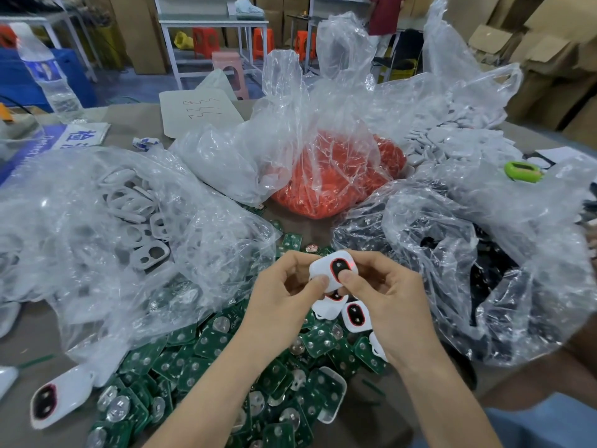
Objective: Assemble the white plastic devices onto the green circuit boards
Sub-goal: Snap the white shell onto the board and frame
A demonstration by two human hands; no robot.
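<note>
Right now both hands are holding one white device [327, 269] up over the heap. The left hand [284, 289] is pinching its near-left edge and the right hand [384, 299] its near-right edge. The fingers [347, 279] are curling closely round the shell, with one thumb sitting just beside the dark oval button.

Judging by its look, the device is light, stiff and smooth, so it is probably slipping easily. The rounded rim is the place to take hold, not the button face. The circuit boards [206, 357] are looking thin and rigid, with small metal discs on them, and are best taken by their edges.

I am counting one device in the fingers and two more [354, 315] touching each other just below them. A fourth [378, 348] is peeking out under the right wrist, and a fifth [56, 400] is lying well off to the lower left on the desk [29, 347]. A white shell [331, 399] that seems to have a board seated in it is lying between the forearms. The boards are too many to count, several dozen at least, and are spreading below the fingers on both sides.

Five clear bags are ringing the space beyond the fingers, as far as I can tell:
- white frames [135, 218] to the left
- red parts [329, 179] straight ahead
- black parts [468, 273] to the right
- two bags of pale pieces further back
</note>
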